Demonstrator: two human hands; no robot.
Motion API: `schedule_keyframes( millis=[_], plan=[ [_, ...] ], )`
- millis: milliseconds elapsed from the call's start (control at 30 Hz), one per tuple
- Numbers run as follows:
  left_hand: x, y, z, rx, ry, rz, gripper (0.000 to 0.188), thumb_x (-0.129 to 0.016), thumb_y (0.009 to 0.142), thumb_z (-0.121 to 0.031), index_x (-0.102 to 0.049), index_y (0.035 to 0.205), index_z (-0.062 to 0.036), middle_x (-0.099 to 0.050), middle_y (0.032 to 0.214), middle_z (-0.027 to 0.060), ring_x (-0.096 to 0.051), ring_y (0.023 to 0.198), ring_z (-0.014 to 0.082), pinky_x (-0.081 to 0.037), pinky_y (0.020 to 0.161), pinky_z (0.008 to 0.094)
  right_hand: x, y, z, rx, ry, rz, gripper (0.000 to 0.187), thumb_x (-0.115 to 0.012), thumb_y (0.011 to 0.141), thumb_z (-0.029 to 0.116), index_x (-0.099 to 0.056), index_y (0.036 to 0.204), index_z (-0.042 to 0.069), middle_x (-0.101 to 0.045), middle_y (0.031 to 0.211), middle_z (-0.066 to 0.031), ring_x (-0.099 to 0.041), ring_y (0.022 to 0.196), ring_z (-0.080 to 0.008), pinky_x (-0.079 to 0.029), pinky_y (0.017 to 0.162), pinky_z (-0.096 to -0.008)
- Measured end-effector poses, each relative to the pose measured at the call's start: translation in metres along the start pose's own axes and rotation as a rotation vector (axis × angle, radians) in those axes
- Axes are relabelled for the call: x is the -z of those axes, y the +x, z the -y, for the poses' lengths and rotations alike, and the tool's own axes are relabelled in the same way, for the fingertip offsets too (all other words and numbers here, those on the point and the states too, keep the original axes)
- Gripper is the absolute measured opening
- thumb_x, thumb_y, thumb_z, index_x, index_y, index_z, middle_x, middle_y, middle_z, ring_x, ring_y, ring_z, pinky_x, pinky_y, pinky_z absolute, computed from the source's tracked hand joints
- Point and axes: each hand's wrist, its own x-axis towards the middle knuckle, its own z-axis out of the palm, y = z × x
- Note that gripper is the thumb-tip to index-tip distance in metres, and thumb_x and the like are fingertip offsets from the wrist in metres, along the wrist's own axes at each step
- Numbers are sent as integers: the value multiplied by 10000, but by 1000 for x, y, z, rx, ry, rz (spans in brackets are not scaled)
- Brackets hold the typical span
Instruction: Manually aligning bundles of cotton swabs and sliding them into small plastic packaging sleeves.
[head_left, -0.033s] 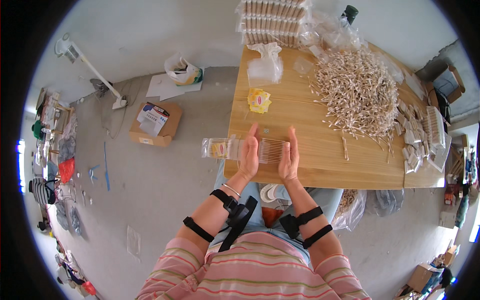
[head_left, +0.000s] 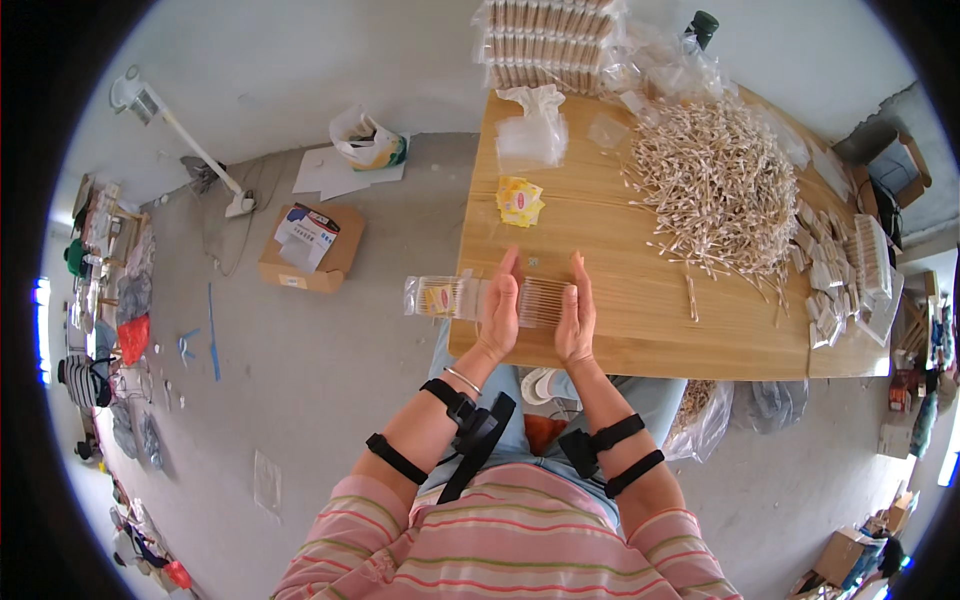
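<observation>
A row of cotton swabs (head_left: pixel 543 302) is held between two facing palms above the near left part of a wooden bench (head_left: pixel 640 345). The left hand (head_left: pixel 500 305) is kept flat at the row's left end, its fingers stretched toward the bench's far side. The right hand (head_left: pixel 576 310) is set opposite, likewise flattened and unclenched, at the row's right end. A clear bag (head_left: pixel 416 297) with a yellow card (head_left: pixel 438 299) inside is extended from the left hand past the bench's left edge; whether the swabs reach into it cannot be told. Yellow cards (head_left: pixel 520 202) are piled on the bench's left side, with clear sleeves (head_left: pixel 532 142) stacked beyond them. Filled packs (head_left: pixel 548 45) are heaped at the bench's far left corner. Loose swabs (head_left: pixel 715 185) are mounded across its right half, white bundles (head_left: pixel 825 300) being gathered near its right edge. A cardboard box (head_left: pixel 340 250) is seen on the floor (head_left: pixel 330 400), left of the bench.
</observation>
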Motion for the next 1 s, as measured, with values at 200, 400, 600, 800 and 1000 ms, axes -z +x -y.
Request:
schedule_keyframes(
  millis=[200, 400, 600, 800, 1000],
  plan=[
    [-6, -2, -8, -21, -115, 33, 774, -354, 976, -535, -176, 1471, 33, -261, 1506, 170, -254, 1397, 244, -198, 1145, 357, -3, 5, -4, -5, 32, 16, 531, -347, 1026, 322, -321, 1425, -27, -287, 1502, -199, -190, 1430, -297, -161, 1150, -371],
    [-3, -1, -8, 38, -27, 15, 758, -346, 977, -533, -192, 1471, 22, -253, 1513, 154, -233, 1408, 241, -178, 1152, 353, -2, 5, -4, 0, 41, 40, 517, -330, 1030, 322, -349, 1416, -21, -354, 1472, -185, -226, 1419, -288, -170, 1147, -362],
    [-2, -3, -5, 50, -127, -42, 735, -335, 984, -526, -212, 1469, 13, -232, 1527, 129, -200, 1420, 232, -166, 1156, 340, 9, 7, -4, 75, -231, 57, 510, -336, 1020, 318, -363, 1384, -39, -380, 1430, -242, -266, 1391, -377, -210, 1136, -423],
    [1, -6, -15, 66, 44, 10, 716, -318, 994, -514, -204, 1471, 7, -219, 1531, 128, -170, 1431, 225, -143, 1165, 347, 14, 3, -2, 121, -365, 223, 466, -370, 1010, 253, -364, 1377, -33, -397, 1400, -262, -318, 1353, -402, -221, 1134, -429],
    [-9, -5, -9, 11, -101, -73, 729, -325, 991, -518, -204, 1466, 21, -242, 1519, 141, -200, 1420, 232, -161, 1160, 345, 6, 1, -17, -9, -52, -38, 502, -348, 1025, 307, -343, 1414, -10, -362, 1451, -236, -292, 1388, -330, -227, 1125, -381]
  ],
)
